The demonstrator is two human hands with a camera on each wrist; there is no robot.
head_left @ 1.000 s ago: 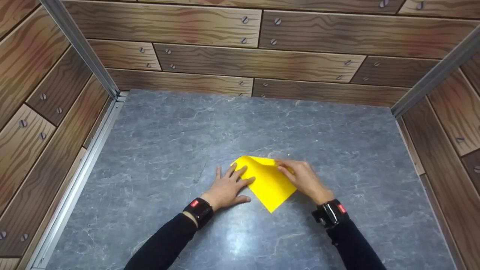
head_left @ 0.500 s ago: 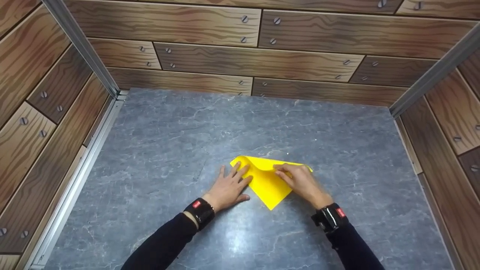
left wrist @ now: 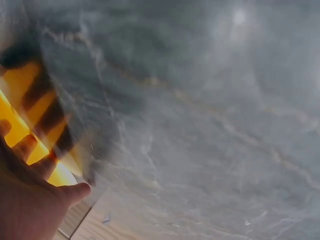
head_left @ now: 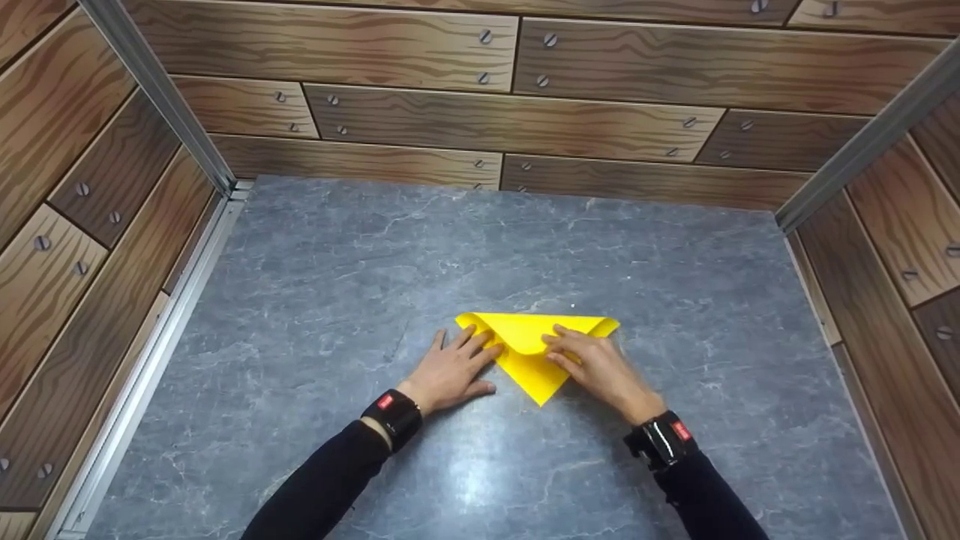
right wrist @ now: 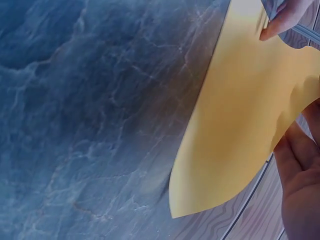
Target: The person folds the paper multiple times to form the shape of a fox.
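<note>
I observe the paper (head_left: 534, 367) below centre of the head frame, its far flap (head_left: 521, 330) now lying further toward the near corner. Right grip (head_left: 602, 367) pinches the flap; left grip (head_left: 448, 373), fingers spread, holds nothing, steadying the paper. Creasing likely remains.

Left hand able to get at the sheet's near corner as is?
Likely yes: the left hand rests on the left side of the sheet, and nothing shows between its thumb and the near corner. The right hand is up at the flap.
</note>
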